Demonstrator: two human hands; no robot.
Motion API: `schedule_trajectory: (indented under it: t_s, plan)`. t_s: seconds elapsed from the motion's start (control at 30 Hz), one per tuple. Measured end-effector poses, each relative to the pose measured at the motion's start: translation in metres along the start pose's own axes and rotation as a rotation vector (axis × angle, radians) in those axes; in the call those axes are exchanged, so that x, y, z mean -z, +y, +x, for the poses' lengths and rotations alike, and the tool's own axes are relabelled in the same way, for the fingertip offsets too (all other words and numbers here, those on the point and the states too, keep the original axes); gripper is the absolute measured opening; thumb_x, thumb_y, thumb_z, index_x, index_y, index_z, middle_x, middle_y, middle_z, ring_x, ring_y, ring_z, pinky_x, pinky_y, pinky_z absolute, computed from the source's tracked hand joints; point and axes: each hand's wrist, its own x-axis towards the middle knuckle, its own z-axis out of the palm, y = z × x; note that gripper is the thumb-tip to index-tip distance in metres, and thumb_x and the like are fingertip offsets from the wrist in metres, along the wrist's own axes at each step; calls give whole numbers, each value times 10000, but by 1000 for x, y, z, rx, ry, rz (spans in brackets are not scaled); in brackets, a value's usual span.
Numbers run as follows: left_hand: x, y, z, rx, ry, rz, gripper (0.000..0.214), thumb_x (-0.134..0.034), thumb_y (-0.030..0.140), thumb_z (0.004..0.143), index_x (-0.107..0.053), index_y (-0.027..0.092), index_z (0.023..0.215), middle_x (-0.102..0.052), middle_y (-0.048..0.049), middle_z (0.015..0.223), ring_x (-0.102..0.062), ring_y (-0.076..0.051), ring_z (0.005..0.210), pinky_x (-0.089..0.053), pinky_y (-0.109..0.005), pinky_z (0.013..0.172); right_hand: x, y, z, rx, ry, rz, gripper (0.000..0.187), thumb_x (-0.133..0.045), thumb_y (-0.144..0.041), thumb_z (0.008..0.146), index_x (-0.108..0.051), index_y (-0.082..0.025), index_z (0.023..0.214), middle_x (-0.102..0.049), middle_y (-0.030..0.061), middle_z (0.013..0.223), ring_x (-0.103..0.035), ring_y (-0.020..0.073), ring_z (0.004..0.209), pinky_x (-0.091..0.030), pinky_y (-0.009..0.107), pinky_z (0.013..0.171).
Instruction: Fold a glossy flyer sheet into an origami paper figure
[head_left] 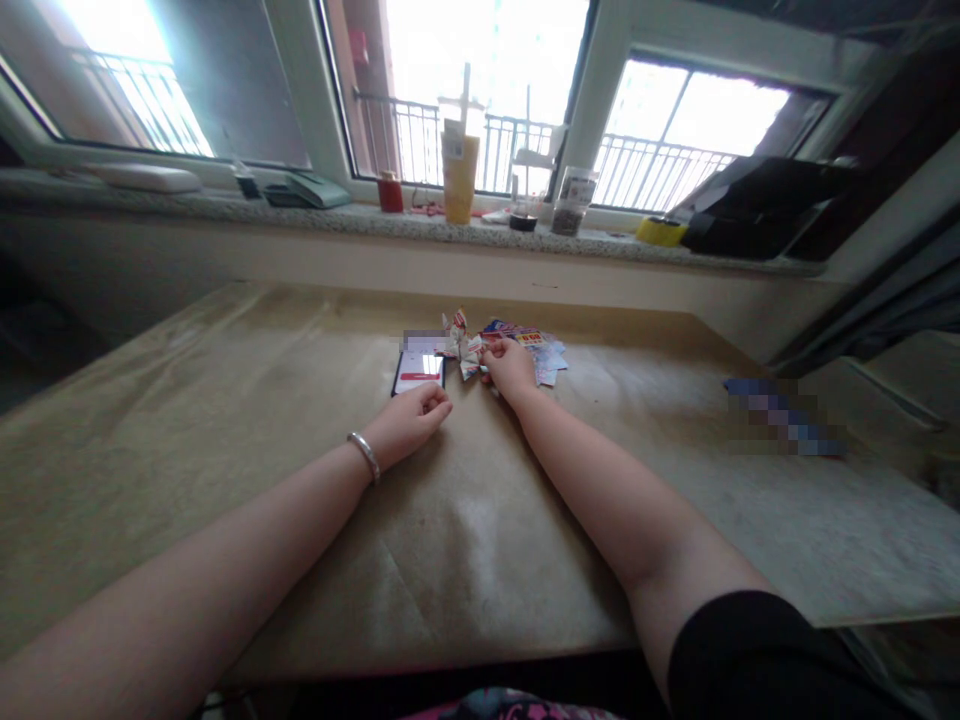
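Note:
My right hand (pixel 510 367) reaches to the far middle of the table, its fingers closed on a small folded paper figure (pixel 461 346) printed in red, white and blue. A pile of printed paper pieces (pixel 541 350) lies just right of that hand. My left hand (pixel 411 420), with a silver bangle (pixel 365 455) on the wrist, rests on the table with its fingers curled loosely and nothing visible in them. It lies just in front of a phone (pixel 418 369) with a lit screen.
The table (pixel 225 420) is covered in brown paper. A blurred blue item (pixel 784 415) lies at the right. The stone windowsill (pixel 337 218) behind carries a yellow bottle (pixel 460 175), a red jar (pixel 389 192), a tape roll (pixel 660 231) and a dark bag (pixel 757 205).

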Motion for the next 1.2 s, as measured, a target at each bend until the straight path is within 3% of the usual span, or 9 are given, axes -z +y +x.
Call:
schedule_trajectory:
  t_s: [0.13, 0.3, 0.4, 0.57, 0.67, 0.8, 0.97, 1.2]
  plan:
    - [1, 1, 0, 4, -6, -2, 251, -447, 404, 772, -538, 172, 736, -530, 2, 637, -473, -155, 601, -346, -263, 569, -1, 2, 1, 14, -12, 6, 154, -543, -282, 793, -623, -180, 875, -688, 26, 773, -620, 121, 492, -495, 256, 574]
    - [0, 1, 0, 2, -8, -1, 241, -456, 393, 772, -544, 170, 743, -540, 2, 638, -475, -151, 599, -351, -260, 566, 0, 6, -1, 35, -76, 62, 388, -540, -278, 804, -521, -200, 1183, -705, 29, 881, -584, 96, 430, -484, 236, 504]
    - [0, 1, 0, 0, -9, -5, 235, -461, 386, 775, -550, 170, 750, -532, 6, 628, -475, -149, 597, -357, -259, 567, 6, 9, -6, 73, -112, 72, 492, -566, -261, 778, -465, -211, 1257, -702, 29, 943, -589, 104, 471, -499, 254, 549]
    - [1, 2, -1, 1, -7, -9, 222, -467, 375, 771, -552, 172, 741, -527, 7, 614, -476, -149, 594, -359, -256, 561, 27, 19, -15, 315, -11, -93, 412, -535, -225, 777, -540, -179, 1187, -685, 42, 956, -620, 169, 841, -475, 312, 807]
    - [1, 2, -2, -7, -9, -6, 224, -460, 375, 779, -552, 172, 750, -535, 5, 625, -479, -148, 594, -357, -255, 560, 45, 28, -18, 407, 74, -293, 296, -536, -221, 771, -639, -174, 1045, -667, 68, 965, -583, 219, 942, -434, 360, 893]
    - [0, 1, -2, -3, -15, -3, 221, -463, 375, 783, -550, 173, 761, -534, 8, 632, -479, -146, 593, -352, -256, 564, 67, 45, -20, 476, 140, -469, 249, -559, -264, 786, -671, -172, 989, -652, 103, 1052, -532, 268, 1041, -379, 407, 958]
    - [0, 1, -2, -10, -21, 11, 208, -463, 362, 791, -547, 175, 757, -520, 13, 616, -471, -143, 584, -345, -255, 555, 81, 59, -23, 504, 40, -536, 327, -590, -319, 777, -656, -164, 1058, -639, 105, 1129, -518, 262, 1085, -358, 414, 995]
    - [-2, -1, -1, -21, -21, 60, 203, -460, 353, 798, -557, 178, 761, -533, 12, 610, -475, -142, 578, -340, -253, 550, 67, 45, -22, 626, -98, -619, 407, -575, -344, 812, -612, -177, 1181, -574, 81, 1276, -459, 262, 1191, -338, 421, 1033]
